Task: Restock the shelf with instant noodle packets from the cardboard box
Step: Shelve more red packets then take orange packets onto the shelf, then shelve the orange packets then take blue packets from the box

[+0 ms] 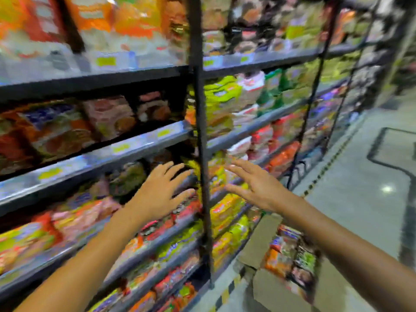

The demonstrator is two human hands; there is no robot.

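both our hands are empty: the left hand [157,194] and the right hand [254,188] reach toward the shelf [144,140] with fingers [180,171] spread wide and straight, holding nothing. the packets [227,208] already stacked on the shelf lie just past our fingertips, either side of the black upright [202,154] that stands between the two hands. the box [270,282] sits on the floor [360,176], well below and to the right of our right fingers, with more packets inside it.

the picture is blurred, so we cannot tell whether any fingertip touches a packet. as we judge it, the risk is a sweep of open fingers into the loose stacks, tipping slick packets off the shelf edge. the upright could also catch a knuckle if we cross over it, and a blind step back could hit the box.
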